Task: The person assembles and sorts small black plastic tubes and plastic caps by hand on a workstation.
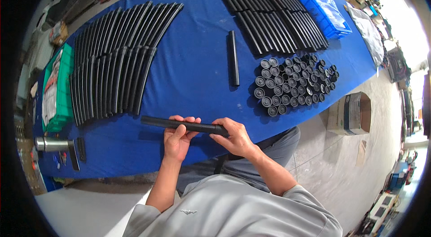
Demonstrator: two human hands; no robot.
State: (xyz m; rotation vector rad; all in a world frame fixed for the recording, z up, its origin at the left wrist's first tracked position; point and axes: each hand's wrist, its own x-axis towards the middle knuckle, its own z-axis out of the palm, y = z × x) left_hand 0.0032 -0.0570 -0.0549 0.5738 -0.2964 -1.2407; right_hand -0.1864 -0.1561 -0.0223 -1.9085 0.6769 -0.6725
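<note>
A black tube [155, 122] lies across both my hands just above the near edge of the blue-covered table. My left hand [178, 137] grips it near the middle, thumb on top and fingers behind. Around its right end, where a wider collar shows, my right hand [234, 136] is closed; the tip is hidden in the palm. A single black tube [234, 59] lies alone farther back on the cloth. To the right sits a cluster of round black caps [294, 80] with ringed faces.
Rows of longer black tubes [112, 57] cover the left side; shorter black tubes [274, 19] lie at the back right. A green crate [63, 89] and a blue basket [339, 30] flank them. A steel flask [54, 144] lies front left. A cardboard box [350, 113] stands on the floor.
</note>
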